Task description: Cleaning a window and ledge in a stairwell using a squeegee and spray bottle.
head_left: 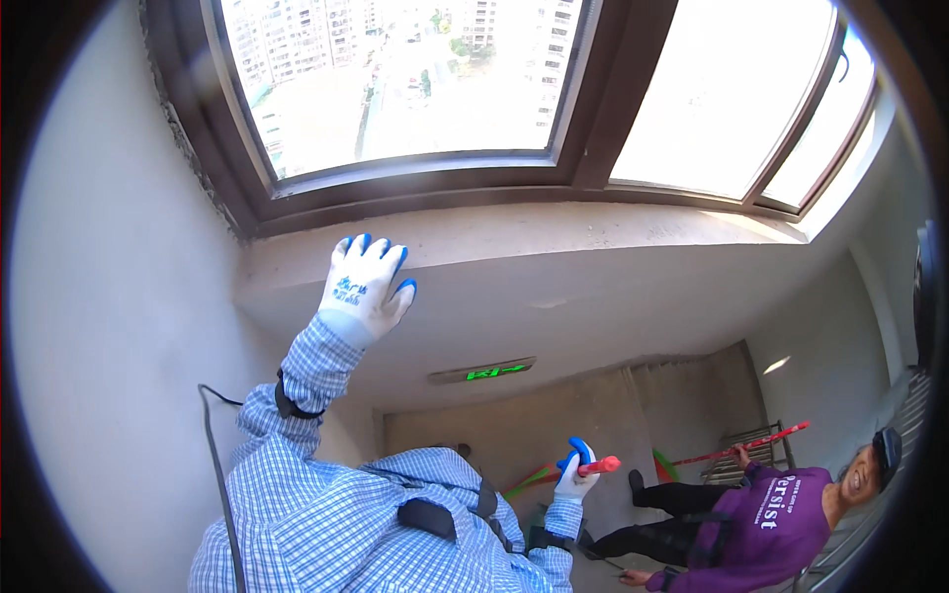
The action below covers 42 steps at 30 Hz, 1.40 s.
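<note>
My left hand (366, 287), in a white glove with blue fingertips, reaches up to the pale window sill (474, 235). Its fingers are apart and lie at the sill's edge, holding nothing. Lower down, my right hand (576, 472), gloved the same way, is closed around a red pole (599, 465). The pole's rounded end points out past my fingers. Behind the hand a red and green strip shows, seemingly the pole's other end; its kind I cannot tell.
Brown-framed windows (583, 128) run above the sill. A lit green sign (484, 372) is on the wall below. At the lower right stands a co-worker in a purple top (781, 514), holding another red pole (712, 455) with a red and green end. A metal rack (756, 445) is behind that person.
</note>
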Each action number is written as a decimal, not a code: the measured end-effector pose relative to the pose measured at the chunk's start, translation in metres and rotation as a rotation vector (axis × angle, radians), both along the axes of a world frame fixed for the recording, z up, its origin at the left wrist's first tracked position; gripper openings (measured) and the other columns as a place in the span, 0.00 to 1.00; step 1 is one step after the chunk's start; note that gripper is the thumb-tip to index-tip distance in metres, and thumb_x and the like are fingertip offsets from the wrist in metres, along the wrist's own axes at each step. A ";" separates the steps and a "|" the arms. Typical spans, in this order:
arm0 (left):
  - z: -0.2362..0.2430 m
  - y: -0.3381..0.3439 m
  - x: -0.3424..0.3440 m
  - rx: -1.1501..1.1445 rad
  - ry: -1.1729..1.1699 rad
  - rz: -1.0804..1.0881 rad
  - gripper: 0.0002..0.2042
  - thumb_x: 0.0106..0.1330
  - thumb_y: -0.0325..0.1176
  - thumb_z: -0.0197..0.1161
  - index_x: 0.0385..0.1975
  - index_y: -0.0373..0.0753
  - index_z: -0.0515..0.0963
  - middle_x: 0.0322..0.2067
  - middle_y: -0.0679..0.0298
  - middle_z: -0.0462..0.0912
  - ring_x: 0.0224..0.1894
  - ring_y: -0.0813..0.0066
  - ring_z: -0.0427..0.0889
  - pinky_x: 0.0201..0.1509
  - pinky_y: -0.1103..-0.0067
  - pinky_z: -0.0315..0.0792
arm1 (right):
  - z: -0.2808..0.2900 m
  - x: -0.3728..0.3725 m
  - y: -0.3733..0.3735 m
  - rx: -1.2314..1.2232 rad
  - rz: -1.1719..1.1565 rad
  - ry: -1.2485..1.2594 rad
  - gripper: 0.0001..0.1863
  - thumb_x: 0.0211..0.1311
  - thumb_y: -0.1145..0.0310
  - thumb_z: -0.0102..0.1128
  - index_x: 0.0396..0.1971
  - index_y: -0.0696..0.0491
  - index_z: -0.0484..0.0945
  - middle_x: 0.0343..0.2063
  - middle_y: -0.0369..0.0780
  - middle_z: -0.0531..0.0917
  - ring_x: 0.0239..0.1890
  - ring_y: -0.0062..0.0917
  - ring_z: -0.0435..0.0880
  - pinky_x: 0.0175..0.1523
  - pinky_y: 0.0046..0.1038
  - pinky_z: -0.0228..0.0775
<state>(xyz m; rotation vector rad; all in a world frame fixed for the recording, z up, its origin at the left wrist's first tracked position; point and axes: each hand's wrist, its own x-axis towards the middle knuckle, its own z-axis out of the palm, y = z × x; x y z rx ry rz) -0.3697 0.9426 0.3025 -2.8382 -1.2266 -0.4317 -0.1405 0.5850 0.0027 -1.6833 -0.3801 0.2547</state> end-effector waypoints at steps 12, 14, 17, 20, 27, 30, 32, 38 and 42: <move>-0.046 0.020 -0.040 0.289 -0.379 0.152 0.24 0.61 0.31 0.66 0.59 0.42 0.74 0.65 0.51 0.69 0.71 0.48 0.61 0.75 0.53 0.49 | 0.002 0.019 0.042 0.002 0.026 0.034 0.14 0.65 0.75 0.49 0.45 0.59 0.82 0.26 0.33 0.77 0.20 0.15 0.74 0.26 0.20 0.73; -0.052 0.029 -0.047 0.298 -0.395 0.147 0.22 0.61 0.30 0.65 0.57 0.41 0.75 0.63 0.51 0.71 0.70 0.49 0.63 0.75 0.54 0.50 | -0.002 0.029 0.050 0.001 0.031 0.044 0.14 0.64 0.76 0.49 0.44 0.59 0.82 0.24 0.32 0.75 0.20 0.14 0.73 0.26 0.20 0.73; -0.048 0.038 -0.059 0.311 -0.445 0.151 0.19 0.62 0.29 0.63 0.55 0.40 0.77 0.60 0.52 0.75 0.67 0.49 0.66 0.74 0.54 0.52 | -0.006 0.036 0.066 0.001 0.019 0.064 0.14 0.63 0.77 0.48 0.43 0.59 0.82 0.20 0.28 0.69 0.19 0.12 0.70 0.25 0.19 0.72; -0.048 0.050 -0.070 0.326 -0.492 0.207 0.17 0.62 0.29 0.61 0.53 0.40 0.78 0.57 0.52 0.77 0.64 0.49 0.70 0.73 0.54 0.54 | -0.014 0.049 0.076 -0.016 0.046 0.066 0.13 0.66 0.76 0.49 0.45 0.59 0.82 0.22 0.30 0.71 0.20 0.14 0.72 0.25 0.19 0.72; -0.056 0.068 -0.087 0.361 -0.545 0.333 0.17 0.64 0.31 0.59 0.53 0.39 0.78 0.56 0.52 0.77 0.63 0.46 0.69 0.71 0.54 0.57 | -0.034 0.067 0.112 -0.076 0.026 0.061 0.12 0.68 0.76 0.51 0.47 0.57 0.81 0.21 0.28 0.71 0.19 0.12 0.68 0.26 0.18 0.69; -0.051 0.065 -0.094 0.354 -0.520 0.378 0.17 0.64 0.32 0.58 0.53 0.38 0.77 0.57 0.52 0.76 0.64 0.45 0.68 0.71 0.54 0.58 | -0.023 0.071 0.135 -0.021 -0.042 -0.020 0.12 0.68 0.77 0.51 0.47 0.56 0.81 0.22 0.29 0.72 0.20 0.11 0.69 0.28 0.17 0.68; -0.054 0.064 -0.093 0.354 -0.517 0.406 0.17 0.65 0.32 0.58 0.53 0.38 0.77 0.57 0.52 0.76 0.64 0.45 0.68 0.70 0.54 0.58 | -0.001 0.078 0.156 -0.022 -0.124 -0.019 0.12 0.68 0.78 0.51 0.47 0.56 0.81 0.22 0.29 0.72 0.21 0.11 0.69 0.28 0.17 0.67; -0.057 0.073 -0.090 0.318 -0.488 0.434 0.17 0.63 0.35 0.59 0.51 0.38 0.78 0.55 0.51 0.77 0.64 0.45 0.68 0.70 0.52 0.57 | 0.004 0.098 0.180 0.125 0.011 0.176 0.15 0.68 0.78 0.54 0.52 0.55 0.78 0.27 0.30 0.74 0.24 0.10 0.70 0.29 0.17 0.64; -0.052 0.068 -0.081 0.358 -0.461 0.438 0.17 0.61 0.35 0.59 0.49 0.38 0.79 0.53 0.50 0.78 0.63 0.46 0.69 0.70 0.50 0.56 | 0.009 0.093 0.203 0.052 0.238 0.216 0.16 0.67 0.79 0.54 0.54 0.56 0.77 0.29 0.31 0.75 0.26 0.12 0.71 0.31 0.17 0.65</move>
